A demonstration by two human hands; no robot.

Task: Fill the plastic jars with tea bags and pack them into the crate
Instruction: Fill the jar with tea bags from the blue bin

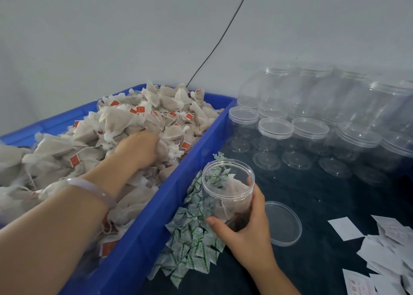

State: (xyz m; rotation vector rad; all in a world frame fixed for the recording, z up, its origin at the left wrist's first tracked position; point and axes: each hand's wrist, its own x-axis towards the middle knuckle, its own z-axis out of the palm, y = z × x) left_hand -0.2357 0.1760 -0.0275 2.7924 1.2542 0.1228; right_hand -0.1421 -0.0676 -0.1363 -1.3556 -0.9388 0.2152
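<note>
**Left hand in the heap, right hand on the jar**

Far left, the blue bin (178, 194) is piled high with tea bags (116, 124), pale pouches with red tags on strings, mounded above the rim at the back. The left hand (138, 149) is right in the middle of that heap, palm down, fingers curled into it round a clump of bags. The fingertips themselves are buried out of sight. A pale translucent bracelet (89, 189) sits on that wrist.

Just outside the bin's near wall, a drift of small green-and-white sachets (192, 238) lies on the dark bench (312, 194), pressed up against the blue plastic.

Next along is the jar (228, 183): clear plastic, lid off, mouth tipped towards the camera, a few tea bags already inside. It sits beside the bin's edge, above the sachets. The right hand (245, 223) grips its lower half, thumb across the near side and fingers wrapped round the far side.

Just right of that hand, a clear lid (282, 223) lies flat on the bench.

Further back and right, empty jars (276, 129) stand in rows, lidded, some stacked against the wall, with loose lids (267, 160) lying flat in front of them. Above them a black cable (214, 42) runs down the wall. At the far right edge, white paper slips (380, 250) lie scattered in a loose pile.
</note>
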